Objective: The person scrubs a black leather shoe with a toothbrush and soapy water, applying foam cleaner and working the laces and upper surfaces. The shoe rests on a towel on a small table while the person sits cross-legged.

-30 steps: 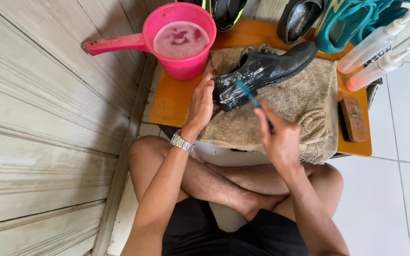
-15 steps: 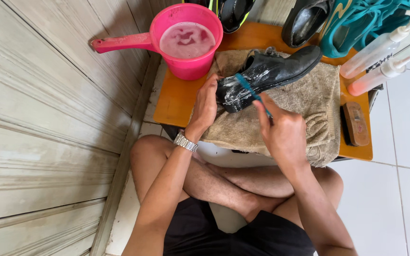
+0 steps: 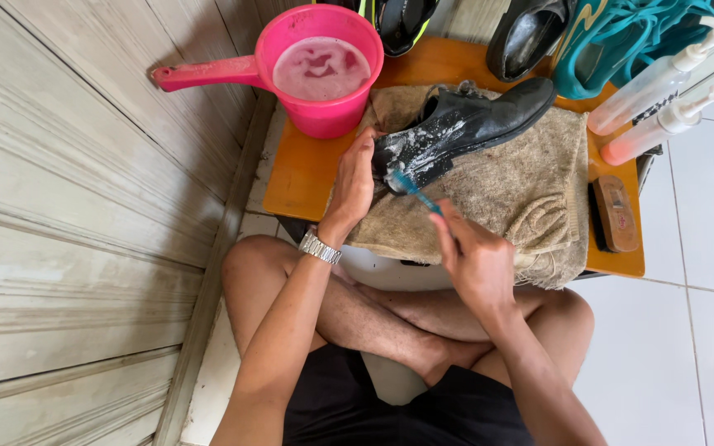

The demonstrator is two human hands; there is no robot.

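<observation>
With fingers (image 3: 364, 157) of the left hand (image 3: 353, 186) pressed together, grips the left end of the black shoe (image 3: 464, 124) and braces it against the towel (image 3: 530, 194). Pinches a blue toothbrush (image 3: 411, 188) in the curled fingers of the right hand (image 3: 477, 260), bristles touching the shoe's foamy near side, just beside the left thumb.

Lies on its side across the towel, toe toward the far right, in the middle of the orange counter (image 3: 307, 169). Stands to the far left, touching the towel's corner: a pink dipper (image 3: 320, 70) of sudsy water. Well apart on the right edge: a wooden brush (image 3: 613, 213) and two spray bottles (image 3: 654, 78).

Looks like mid-scrub, working lather along the heel end. Calls next for short strokes with a firm left-hand brace, then probably a dip in the water to the far left.
</observation>
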